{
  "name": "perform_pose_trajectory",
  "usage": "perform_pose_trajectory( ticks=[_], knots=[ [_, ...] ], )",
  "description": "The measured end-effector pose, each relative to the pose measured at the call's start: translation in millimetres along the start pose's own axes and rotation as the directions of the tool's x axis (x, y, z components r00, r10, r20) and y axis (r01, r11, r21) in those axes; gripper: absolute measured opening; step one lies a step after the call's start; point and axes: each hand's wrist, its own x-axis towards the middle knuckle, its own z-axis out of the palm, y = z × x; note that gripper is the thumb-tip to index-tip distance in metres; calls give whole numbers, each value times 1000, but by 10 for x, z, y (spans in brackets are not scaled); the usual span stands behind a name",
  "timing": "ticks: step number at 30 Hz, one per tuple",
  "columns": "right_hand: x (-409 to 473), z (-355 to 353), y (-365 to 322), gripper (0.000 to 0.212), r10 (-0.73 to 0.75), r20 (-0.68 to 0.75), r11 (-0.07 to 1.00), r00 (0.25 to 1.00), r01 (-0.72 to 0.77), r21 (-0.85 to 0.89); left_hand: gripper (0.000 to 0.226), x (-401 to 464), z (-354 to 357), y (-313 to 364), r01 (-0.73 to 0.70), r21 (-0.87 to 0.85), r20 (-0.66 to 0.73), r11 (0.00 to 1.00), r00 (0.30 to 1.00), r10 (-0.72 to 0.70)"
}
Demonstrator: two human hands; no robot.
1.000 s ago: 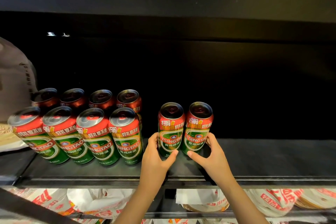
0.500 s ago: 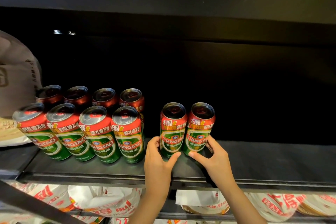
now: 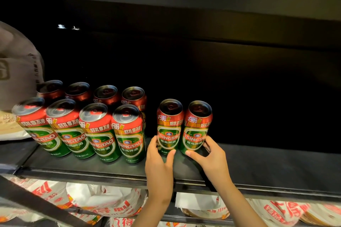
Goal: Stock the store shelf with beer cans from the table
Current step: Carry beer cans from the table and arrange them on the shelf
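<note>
Progress: eight tall red-and-green aluminium beer cans (image 3: 129, 134) stand in two rows at the left of the dark metal shelf (image 3: 267, 164) — its right side is bare, so stocking looks far from finished
Grip: left hand (image 3: 158, 160) curls round one can (image 3: 168, 127); right hand (image 3: 212, 155) grasps its neighbour (image 3: 196, 128)
Cans: upright, touching, labels forward (Tsingtao) — apart from the block

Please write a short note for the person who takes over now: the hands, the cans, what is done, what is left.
Left hand grips the left can; right hand grips the right can. Both cans stand upright on the black shelf, side by side, apart from the stocked block of eight Tsingtao cans.
Done: eight cans stocked, two more set down.
Left: probably close the gap, let go. The table is out of view.
</note>
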Motion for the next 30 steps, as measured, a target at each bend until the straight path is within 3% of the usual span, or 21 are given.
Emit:
perform_pose_trajectory(
  ticks=[6, 15, 30],
  knots=[
    [79, 67, -4, 52, 35, 2, 999, 999, -35, -31, 65, 2, 46, -5, -50, 86, -73, 995, 996, 56],
    [123, 110, -9, 49, 11, 1, 997, 1000, -11, -74, 62, 74, 163, 37, 30, -31, -142, 999, 989, -34],
    [206, 228, -8, 53, -31, -45, 995, 999, 27, -98, 64, 215, 312, 134, 166, 46, -263, 985, 953, -149]
  ],
)
